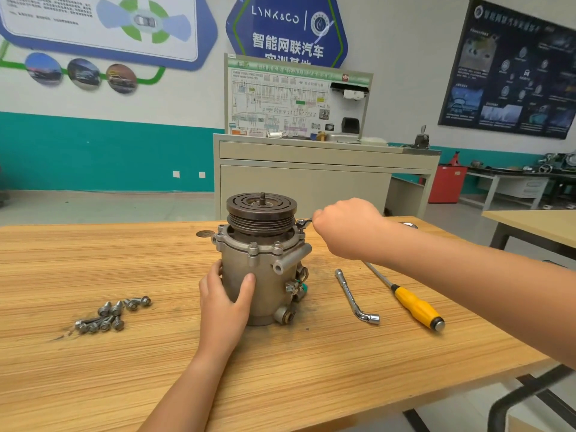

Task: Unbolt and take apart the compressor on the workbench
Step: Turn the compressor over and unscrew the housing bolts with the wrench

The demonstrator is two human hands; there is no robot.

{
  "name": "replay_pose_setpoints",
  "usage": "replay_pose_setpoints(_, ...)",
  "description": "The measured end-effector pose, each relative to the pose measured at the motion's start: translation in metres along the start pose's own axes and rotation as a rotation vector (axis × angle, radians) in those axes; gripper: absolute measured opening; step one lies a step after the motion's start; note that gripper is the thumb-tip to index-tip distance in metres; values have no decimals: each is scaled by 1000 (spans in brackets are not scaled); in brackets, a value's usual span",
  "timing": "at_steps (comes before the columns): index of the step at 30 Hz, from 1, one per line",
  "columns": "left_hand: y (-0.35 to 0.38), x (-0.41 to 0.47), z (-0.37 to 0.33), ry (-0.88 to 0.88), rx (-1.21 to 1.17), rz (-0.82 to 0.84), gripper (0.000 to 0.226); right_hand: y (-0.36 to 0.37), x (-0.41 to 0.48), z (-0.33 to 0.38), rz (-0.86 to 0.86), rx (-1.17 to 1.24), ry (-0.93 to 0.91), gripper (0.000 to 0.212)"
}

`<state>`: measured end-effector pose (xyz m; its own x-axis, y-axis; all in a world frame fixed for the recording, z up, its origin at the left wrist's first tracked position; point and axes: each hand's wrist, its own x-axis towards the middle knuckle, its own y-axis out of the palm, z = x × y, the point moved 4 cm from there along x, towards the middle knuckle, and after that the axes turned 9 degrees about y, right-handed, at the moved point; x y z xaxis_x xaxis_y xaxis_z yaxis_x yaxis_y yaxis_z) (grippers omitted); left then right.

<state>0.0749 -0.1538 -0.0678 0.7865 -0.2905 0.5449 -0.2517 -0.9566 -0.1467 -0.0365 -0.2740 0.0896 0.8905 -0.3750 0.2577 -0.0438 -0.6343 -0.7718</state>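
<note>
1. Compressor (261, 269) stands upright, pulley end up, near the middle of the wooden workbench (93, 266).
2. The left hand (224, 302) grips the lower left of the housing, with the thumb across the front and the fingers curled round the far side.
3. The right hand (346, 226) is closed in a fist round the handle of one small spanner (304, 223). Its ring end sits on a bolt at the right edge of the flange, just beside the pulley.
4. The right forearm crosses above the shaft of one yellow-handled screwdriver (414, 304) and hides its tip.
5. One L-shaped socket wrench (355, 296) lies between the compressor and the screwdriver, touching neither.
6. Loose bolts (109, 314) lie in a heap well to the left of the compressor. There are roughly ten, but they overlap too much for an exact count.
7. At least three bolt heads show along the near side of the flange.
8. One dark round disc (205, 234) lies flat just behind the compressor's left side.
9. One grey cabinet (305, 179) stands beyond the far edge of the bench.
</note>
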Motion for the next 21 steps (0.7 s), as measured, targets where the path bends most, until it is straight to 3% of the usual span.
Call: replay_pose_setpoints(21, 0, 0, -3, -13, -7, 1, 60, 0, 3, -2, 30, -18, -2, 18)
